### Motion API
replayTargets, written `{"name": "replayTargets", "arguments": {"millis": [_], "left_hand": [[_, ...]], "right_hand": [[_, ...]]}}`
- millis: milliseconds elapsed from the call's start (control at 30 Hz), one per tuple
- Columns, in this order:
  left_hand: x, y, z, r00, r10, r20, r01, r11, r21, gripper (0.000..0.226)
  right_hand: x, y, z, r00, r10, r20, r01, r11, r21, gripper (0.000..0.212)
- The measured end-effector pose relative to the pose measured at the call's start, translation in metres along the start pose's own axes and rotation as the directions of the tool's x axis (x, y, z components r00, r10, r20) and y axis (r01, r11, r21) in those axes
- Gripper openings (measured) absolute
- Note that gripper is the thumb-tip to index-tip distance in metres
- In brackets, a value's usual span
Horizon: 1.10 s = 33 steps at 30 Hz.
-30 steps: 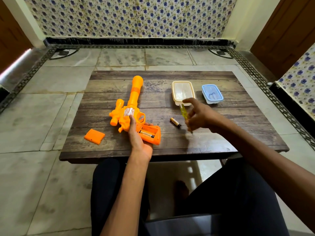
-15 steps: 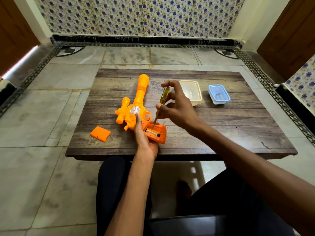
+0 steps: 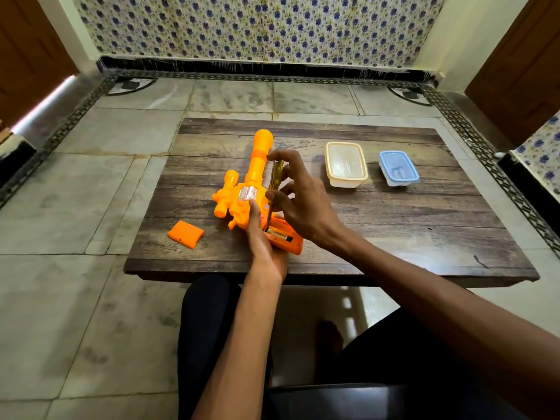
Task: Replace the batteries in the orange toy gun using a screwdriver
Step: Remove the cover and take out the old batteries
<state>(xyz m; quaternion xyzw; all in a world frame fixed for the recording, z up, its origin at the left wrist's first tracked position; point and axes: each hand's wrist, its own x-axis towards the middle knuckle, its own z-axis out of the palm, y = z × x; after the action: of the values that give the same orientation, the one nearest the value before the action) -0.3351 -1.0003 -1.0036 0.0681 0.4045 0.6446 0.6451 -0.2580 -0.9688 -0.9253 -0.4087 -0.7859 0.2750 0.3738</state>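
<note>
Right now your left hand point(image 3: 263, 247) fingers clamp the toy gun point(image 3: 251, 189) on the worktop point(image 3: 394, 231); right hand point(image 3: 303, 201) fingers pinch the screwdriver point(image 3: 274, 183), tip in the open battery bay.

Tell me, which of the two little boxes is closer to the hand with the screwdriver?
The cream-rimmed box. It sits just past the right hand holding the screwdriver, while the blue-lidded box stands farther out toward the right.

The wooden table point(image 3: 394, 237) bears the toy gun point(image 3: 251, 183), orange cover point(image 3: 185, 234), and two containers point(image 3: 346, 164).
</note>
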Motion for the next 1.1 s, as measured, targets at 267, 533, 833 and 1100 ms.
{"name": "replayTargets", "arguments": {"millis": [267,533,833,1100], "left_hand": [[0.002,-0.003,0.001,1.0,0.025,-0.005,-0.025,0.999,0.02,0.062],[-0.002,0.0,0.005,0.991,0.106,-0.077,-0.109,0.993,-0.038,0.044],[-0.001,-0.001,0.006,0.993,0.058,-0.103,-0.067,0.994,-0.085,0.053],[-0.005,0.0,0.008,0.987,0.084,-0.138,-0.09,0.995,-0.042,0.062]], "right_hand": [[0.018,-0.004,0.002,0.985,-0.004,0.174,0.023,0.994,-0.109,0.062],[0.064,-0.006,0.014,0.903,0.011,0.429,0.101,0.966,-0.238,0.067],[0.086,-0.005,0.011,0.771,0.265,0.58,-0.086,0.944,-0.318,0.066],[0.077,0.011,-0.01,0.821,0.445,0.357,-0.461,0.886,-0.047,0.062]]}}
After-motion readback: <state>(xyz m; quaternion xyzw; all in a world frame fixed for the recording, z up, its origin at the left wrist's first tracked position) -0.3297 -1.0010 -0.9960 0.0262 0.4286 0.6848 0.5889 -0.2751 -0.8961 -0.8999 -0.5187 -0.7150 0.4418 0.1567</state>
